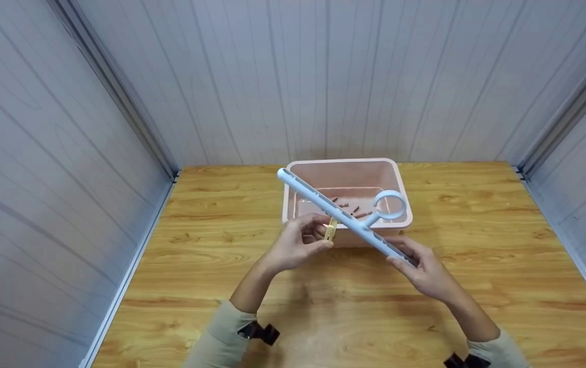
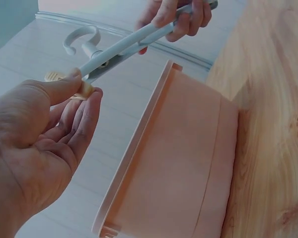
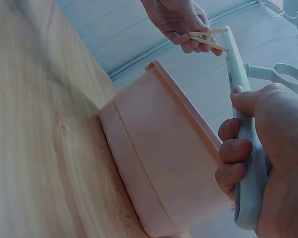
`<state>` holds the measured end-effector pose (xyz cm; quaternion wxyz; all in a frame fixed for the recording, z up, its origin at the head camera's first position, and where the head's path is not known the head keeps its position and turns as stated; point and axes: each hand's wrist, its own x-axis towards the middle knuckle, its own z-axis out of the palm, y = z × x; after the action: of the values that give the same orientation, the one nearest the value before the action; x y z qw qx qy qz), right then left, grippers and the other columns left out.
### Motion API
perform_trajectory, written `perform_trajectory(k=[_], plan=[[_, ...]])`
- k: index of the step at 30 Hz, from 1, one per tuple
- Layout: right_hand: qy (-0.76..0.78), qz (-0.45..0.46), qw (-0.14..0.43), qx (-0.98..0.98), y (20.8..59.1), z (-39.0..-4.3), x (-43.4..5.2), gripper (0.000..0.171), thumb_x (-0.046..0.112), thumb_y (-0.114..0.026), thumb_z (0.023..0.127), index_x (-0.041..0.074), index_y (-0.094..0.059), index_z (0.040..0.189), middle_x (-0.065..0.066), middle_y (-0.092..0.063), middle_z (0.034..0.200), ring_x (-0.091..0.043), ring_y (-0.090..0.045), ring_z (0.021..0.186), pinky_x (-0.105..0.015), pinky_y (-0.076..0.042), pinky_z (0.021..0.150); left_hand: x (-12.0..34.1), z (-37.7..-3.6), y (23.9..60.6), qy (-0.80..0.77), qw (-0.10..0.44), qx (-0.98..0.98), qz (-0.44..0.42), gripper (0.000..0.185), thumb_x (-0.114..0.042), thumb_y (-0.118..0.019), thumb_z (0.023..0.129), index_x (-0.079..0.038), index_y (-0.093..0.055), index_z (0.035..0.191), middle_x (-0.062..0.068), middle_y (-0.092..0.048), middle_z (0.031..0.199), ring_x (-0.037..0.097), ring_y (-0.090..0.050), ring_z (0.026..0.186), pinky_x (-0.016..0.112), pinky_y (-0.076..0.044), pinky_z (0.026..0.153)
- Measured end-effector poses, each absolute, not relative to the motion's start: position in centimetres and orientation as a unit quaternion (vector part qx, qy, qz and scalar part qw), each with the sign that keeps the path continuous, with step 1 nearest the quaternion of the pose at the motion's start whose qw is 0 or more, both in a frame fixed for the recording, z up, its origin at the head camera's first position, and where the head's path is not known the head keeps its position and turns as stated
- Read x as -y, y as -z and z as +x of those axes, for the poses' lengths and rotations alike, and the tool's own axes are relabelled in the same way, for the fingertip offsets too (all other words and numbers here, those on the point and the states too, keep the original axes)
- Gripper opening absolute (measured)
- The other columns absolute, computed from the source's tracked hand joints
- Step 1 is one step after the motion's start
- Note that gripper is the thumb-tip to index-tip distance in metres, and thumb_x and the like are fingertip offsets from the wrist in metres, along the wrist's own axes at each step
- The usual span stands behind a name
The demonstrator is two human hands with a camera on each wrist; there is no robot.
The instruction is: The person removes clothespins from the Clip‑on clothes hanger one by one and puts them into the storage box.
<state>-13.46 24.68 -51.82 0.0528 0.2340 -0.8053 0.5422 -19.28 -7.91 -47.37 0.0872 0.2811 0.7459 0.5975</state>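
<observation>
While my right hand (image 1: 428, 273) grips the blue hanger bar (image 1: 341, 217) steady above the pink bin (image 1: 400, 176), my left hand (image 1: 295, 245) pinches a yellow clothespin (image 1: 330, 230) open against the bar.

A small recording booth or test cell is suggested rather than a lived-in room: the wooden table (image 1: 323, 317) is enclosed on three sides by plain grey panelled walls (image 1: 298, 76) joined with metal corner strips (image 1: 119, 97). No furniture or household clutter is seen, only a pink plastic tub (image 1: 346, 176) set on the table. Cameras are strapped to both wrists, as the wrist views show.
</observation>
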Motion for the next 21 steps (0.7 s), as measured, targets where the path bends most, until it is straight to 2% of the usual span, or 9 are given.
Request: perform_trajectory(k=[4, 6, 12, 14, 16, 19, 21], plan=[[-0.553, 0.227, 0.065, 0.799, 52.2, -13.4, -24.3, 0.036, -0.007, -0.069, 0.106, -0.007, -0.067, 0.142, 0.006, -0.081, 0.121, 0.0, -0.076, 0.1, -0.021, -0.063, 0.081, 7.8, -19.4, 47.4, -0.598, 0.073, -0.745, 0.287, 0.044, 0.002, -0.082, 0.099, 0.014, -0.066, 0.138, 0.03, -0.074, 0.112, 0.003, -0.067, 0.094, 0.016, -0.061, 0.086], [-0.558, 0.226, 0.068, 0.796, 52.2, -13.4, -24.1, 0.036, -0.007, -0.068, 0.106, -0.008, -0.066, 0.142, 0.013, -0.08, 0.122, 0.0, -0.076, 0.101, -0.021, -0.063, 0.082, 7.9, -19.5, 47.4, -0.596, 0.065, -0.746, 0.289, 0.044, 0.001, -0.083, 0.099, 0.014, -0.066, 0.138, 0.031, -0.075, 0.112, 0.003, -0.068, 0.095, 0.017, -0.061, 0.087], [-0.57, 0.227, 0.068, 0.787, 52.4, -13.5, -23.7, 0.037, -0.008, -0.066, 0.107, -0.007, -0.066, 0.144, 0.019, -0.075, 0.13, 0.0, -0.074, 0.105, -0.02, -0.063, 0.084, 7.8, -19.7, 47.1, -0.594, 0.052, -0.751, 0.283, 0.048, 0.001, -0.084, 0.098, 0.013, -0.067, 0.141, 0.03, -0.075, 0.112, 0.005, -0.068, 0.095, 0.017, -0.061, 0.086], [-0.575, 0.231, 0.068, 0.782, 52.5, -13.5, -23.5, 0.037, -0.009, -0.065, 0.108, -0.008, -0.064, 0.145, 0.02, -0.074, 0.129, 0.0, -0.072, 0.099, -0.019, -0.061, 0.079, 7.7, -19.8, 47.1, -0.596, 0.046, -0.751, 0.279, 0.047, 0.003, -0.083, 0.097, 0.013, -0.067, 0.14, 0.031, -0.075, 0.111, 0.005, -0.068, 0.095, 0.018, -0.062, 0.085], [-0.581, 0.235, 0.068, 0.776, 52.6, -13.5, -23.2, 0.037, -0.01, -0.063, 0.108, -0.01, -0.063, 0.144, 0.02, -0.073, 0.124, 0.002, -0.067, 0.087, -0.019, -0.057, 0.071, 7.5, -19.9, 47.0, -0.6, 0.039, -0.751, 0.274, 0.047, 0.004, -0.084, 0.096, 0.012, -0.067, 0.139, 0.03, -0.075, 0.11, 0.006, -0.068, 0.094, 0.018, -0.062, 0.084], [-0.594, 0.24, 0.054, 0.766, 52.7, -13.6, -22.8, 0.035, -0.01, -0.062, 0.108, -0.011, -0.062, 0.144, 0.018, -0.07, 0.1, 0.004, -0.055, 0.068, -0.018, -0.047, 0.056, 7.2, -20.0, 47.0, -0.609, 0.029, -0.748, 0.262, 0.044, 0.008, -0.083, 0.094, 0.011, -0.067, 0.136, 0.028, -0.075, 0.108, 0.006, -0.068, 0.094, 0.02, -0.064, 0.085], [-0.6, 0.241, 0.046, 0.761, 52.7, -13.6, -22.6, 0.035, -0.009, -0.062, 0.109, -0.012, -0.061, 0.143, 0.015, -0.064, 0.09, 0.006, -0.049, 0.063, -0.017, -0.042, 0.051, 7.0, -20.0, 46.9, -0.616, 0.023, -0.745, 0.253, 0.043, 0.009, -0.083, 0.093, 0.011, -0.067, 0.134, 0.026, -0.075, 0.108, 0.005, -0.069, 0.094, 0.021, -0.065, 0.085]])
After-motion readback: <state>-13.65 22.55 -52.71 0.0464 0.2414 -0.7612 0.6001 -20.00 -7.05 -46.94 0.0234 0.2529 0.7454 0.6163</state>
